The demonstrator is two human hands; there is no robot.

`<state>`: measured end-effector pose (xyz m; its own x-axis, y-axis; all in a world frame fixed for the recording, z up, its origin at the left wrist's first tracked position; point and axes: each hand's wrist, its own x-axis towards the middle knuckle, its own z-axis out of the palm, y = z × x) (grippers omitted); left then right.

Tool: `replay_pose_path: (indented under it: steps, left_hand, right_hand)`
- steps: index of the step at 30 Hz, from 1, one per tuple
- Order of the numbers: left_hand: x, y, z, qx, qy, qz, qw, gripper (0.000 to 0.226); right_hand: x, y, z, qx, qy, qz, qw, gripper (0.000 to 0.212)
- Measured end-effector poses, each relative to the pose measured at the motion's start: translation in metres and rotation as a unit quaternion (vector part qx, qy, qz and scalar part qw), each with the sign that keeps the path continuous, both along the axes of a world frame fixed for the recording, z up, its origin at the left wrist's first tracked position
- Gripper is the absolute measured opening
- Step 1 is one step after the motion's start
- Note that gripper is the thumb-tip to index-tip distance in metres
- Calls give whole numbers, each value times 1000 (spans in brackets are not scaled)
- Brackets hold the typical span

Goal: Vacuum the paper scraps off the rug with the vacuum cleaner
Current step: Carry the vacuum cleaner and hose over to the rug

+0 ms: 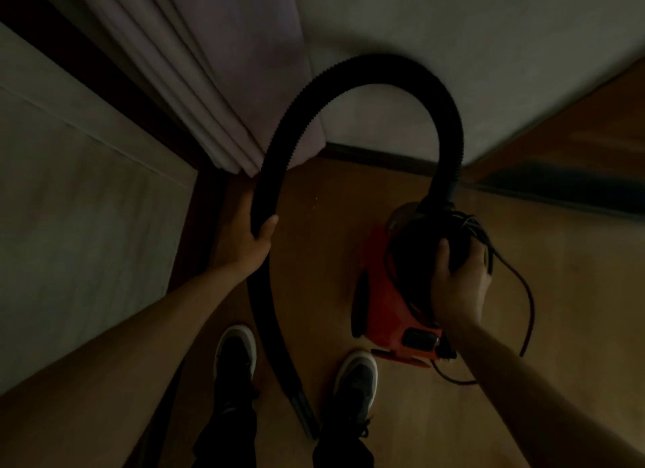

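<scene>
The scene is dim. A small red and black vacuum cleaner (387, 310) hangs above the wooden floor, and my right hand (457, 286) grips its black top handle. Its black ribbed hose (349, 80) arches up from the body and curves down to the left. My left hand (247, 237) is curled round that hose partway along. Below my hand the hose runs down to a nozzle end (305, 415) between my two shoes. A black power cord (523, 293) dangles loose at the right of the vacuum. No rug or paper scraps are in view.
A pale curtain (209, 83) hangs ahead at the left beside a dark door frame (206, 223). A white wall with a dark skirting board (384, 157) stands just ahead. A dark strip (565, 188) lies on the floor at the right. Wooden floor (576, 328) stretches to the right.
</scene>
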<state>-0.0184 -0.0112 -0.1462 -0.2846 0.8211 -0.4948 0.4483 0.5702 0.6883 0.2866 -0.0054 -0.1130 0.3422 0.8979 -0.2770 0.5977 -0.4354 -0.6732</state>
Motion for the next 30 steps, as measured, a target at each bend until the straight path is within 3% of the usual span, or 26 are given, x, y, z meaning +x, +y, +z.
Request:
replay_pose_path:
  steps: [13, 25, 30]
  left_hand:
    - [41, 2, 201, 87, -11, -24, 996, 53]
    - [75, -26, 389, 185, 0, -71, 980, 42]
    - [83, -48, 465, 223, -17, -113, 968, 50]
  right_hand:
    - [33, -17, 201, 38, -4, -12, 999, 41]
    - [49, -79, 381, 108, -63, -23, 992, 40]
    - [56, -113, 448, 155, -56, -62, 984, 38]
